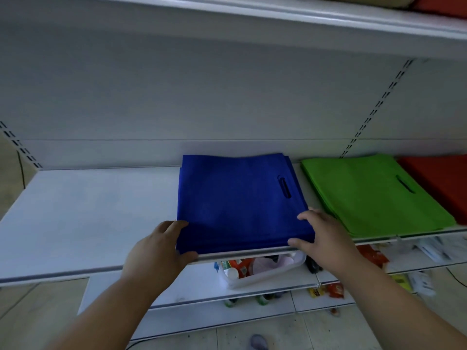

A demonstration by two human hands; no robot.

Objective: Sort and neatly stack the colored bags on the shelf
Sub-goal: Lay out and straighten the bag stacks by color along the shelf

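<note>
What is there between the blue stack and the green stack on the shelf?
Nothing: the head view shows only a narrow bare strip of white shelf between the blue stack and the green stack.

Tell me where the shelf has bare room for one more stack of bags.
Free: the shelf left of the blue stack, to the left upright. A narrow strip separates blue from the green stack. Crowded: the right, where green meets the red stack.
</note>
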